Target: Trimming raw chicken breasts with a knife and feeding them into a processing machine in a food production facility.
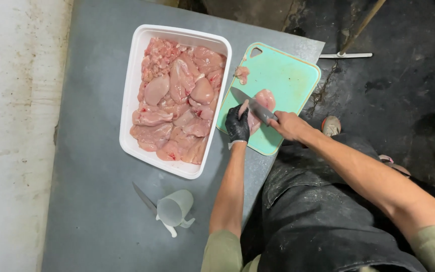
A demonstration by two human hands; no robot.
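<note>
At centre frame the gloved left hand (237, 124) pins a raw chicken piece (261, 103) flat on the green cutting board (290, 75) — steadying it — while the right hand (289, 125) grips a knife (254, 106) laid across the meat, beside the white tray (130, 100) of chicken on the grey surface (96, 211).

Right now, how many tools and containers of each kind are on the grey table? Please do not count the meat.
Steel knives: 2 (one in the right hand, one beside the jug)
White rectangular plastic tray: 1
Green plastic cutting board: 1
Clear plastic measuring jug: 1
Total: 5
</note>
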